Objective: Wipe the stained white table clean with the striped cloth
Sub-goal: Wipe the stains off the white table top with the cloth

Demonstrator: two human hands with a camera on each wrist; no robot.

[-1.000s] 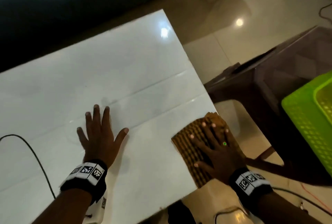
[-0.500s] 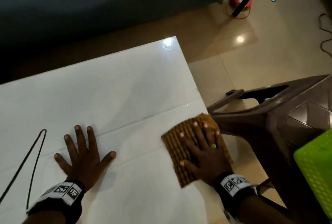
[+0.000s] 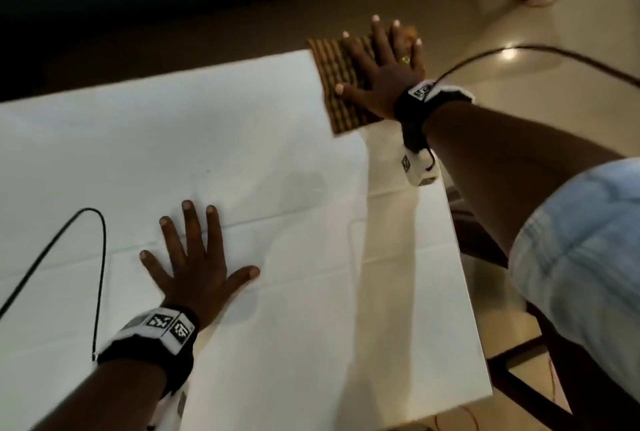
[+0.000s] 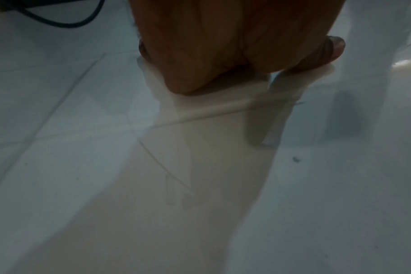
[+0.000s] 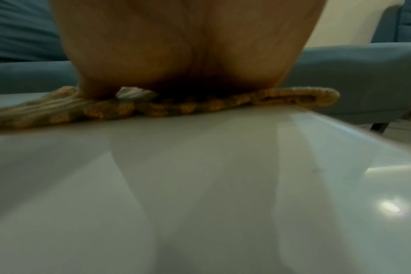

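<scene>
While right hand (image 3: 381, 74) presses flat on striped cloth (image 3: 334, 81) at far corner of white table (image 3: 277, 153) | left hand (image 3: 197, 268) spread flat on table, holding nothing | hands well apart

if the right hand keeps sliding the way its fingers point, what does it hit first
Nothing on the table, as far as I can tell. The right hand presses the striped cloth at the white table far corner, fingertips already past the edge. Beyond is open floor, then the dark sofa; depth is unclear.
</scene>
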